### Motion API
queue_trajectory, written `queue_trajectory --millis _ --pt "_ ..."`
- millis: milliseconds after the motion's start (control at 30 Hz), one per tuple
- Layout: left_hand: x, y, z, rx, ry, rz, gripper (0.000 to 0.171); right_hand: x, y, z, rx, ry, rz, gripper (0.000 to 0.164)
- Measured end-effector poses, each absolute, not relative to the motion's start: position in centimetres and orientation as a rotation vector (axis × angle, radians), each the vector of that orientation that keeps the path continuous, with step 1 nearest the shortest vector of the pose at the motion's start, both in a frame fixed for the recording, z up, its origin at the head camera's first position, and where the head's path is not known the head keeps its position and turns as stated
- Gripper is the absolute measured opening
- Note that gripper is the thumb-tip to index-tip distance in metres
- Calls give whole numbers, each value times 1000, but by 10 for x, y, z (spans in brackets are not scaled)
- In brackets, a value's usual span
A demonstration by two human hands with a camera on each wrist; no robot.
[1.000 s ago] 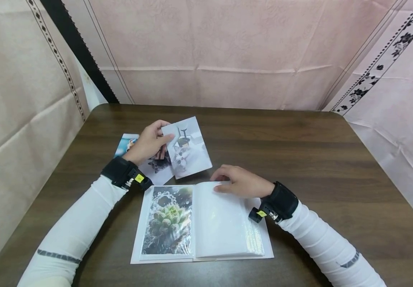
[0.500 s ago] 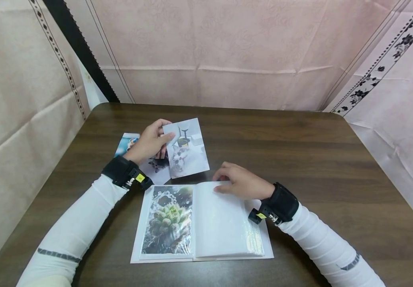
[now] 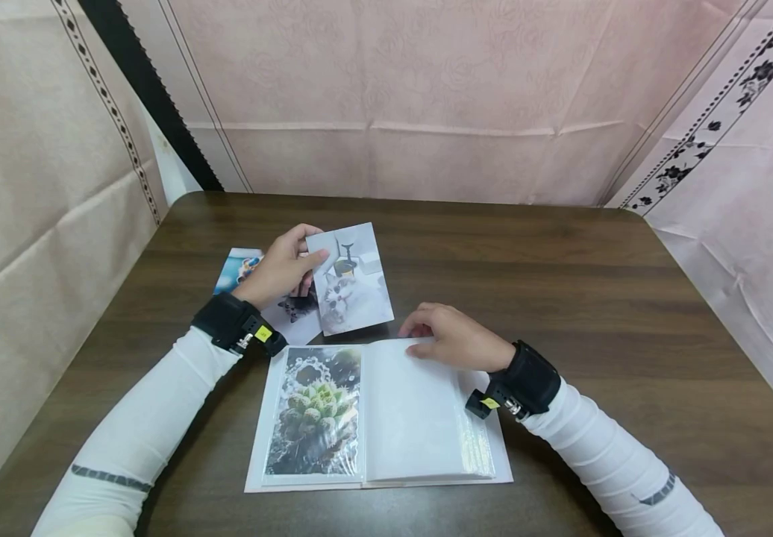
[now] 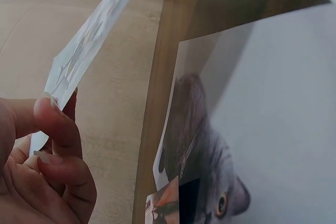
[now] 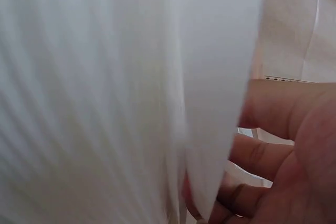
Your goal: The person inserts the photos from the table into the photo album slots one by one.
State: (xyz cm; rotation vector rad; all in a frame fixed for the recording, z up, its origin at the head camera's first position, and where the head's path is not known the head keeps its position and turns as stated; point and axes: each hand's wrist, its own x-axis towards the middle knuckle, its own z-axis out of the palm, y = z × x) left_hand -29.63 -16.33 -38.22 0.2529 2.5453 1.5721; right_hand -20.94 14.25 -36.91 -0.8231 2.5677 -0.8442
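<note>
My left hand (image 3: pixel 283 267) pinches a pale photo print (image 3: pixel 350 280) by its left edge, raised above the table. In the left wrist view the photo (image 4: pixel 89 45) is seen nearly edge-on. Beneath it lies a print of a grey cat (image 4: pixel 210 156), partly hidden. An album (image 3: pixel 504 455) lies spread flat, with a succulent photo (image 3: pixel 319 410) in its left pocket and a blank white page (image 3: pixel 413 418) on the right. At that page's top edge my right hand (image 3: pixel 457 337) pinches the sheet, thumb in front and fingers behind. Close up, fingers curl around the clear sleeve (image 5: pixel 215 77).
A blue print (image 3: pixel 232 270) lies on the table behind my left wrist. The brown wooden table (image 3: pixel 561 276) reaches back to a pale cloth curtain (image 3: pixel 454 89), with more cloth at both sides.
The held photo has swung slightly, its lower corner moving a little left. My right hand has shifted marginally at the page's top edge. The album stays in place.
</note>
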Motion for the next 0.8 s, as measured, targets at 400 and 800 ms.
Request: queue_trajectory --millis 400,800 --pt "-294 -162 -382 259 2542 1566 37 -209 142 -370 -863 2609 -864 20" --pt "-292 -162 -380 275 2519 1543 42 -207 143 -369 -924 2598 -927 22"
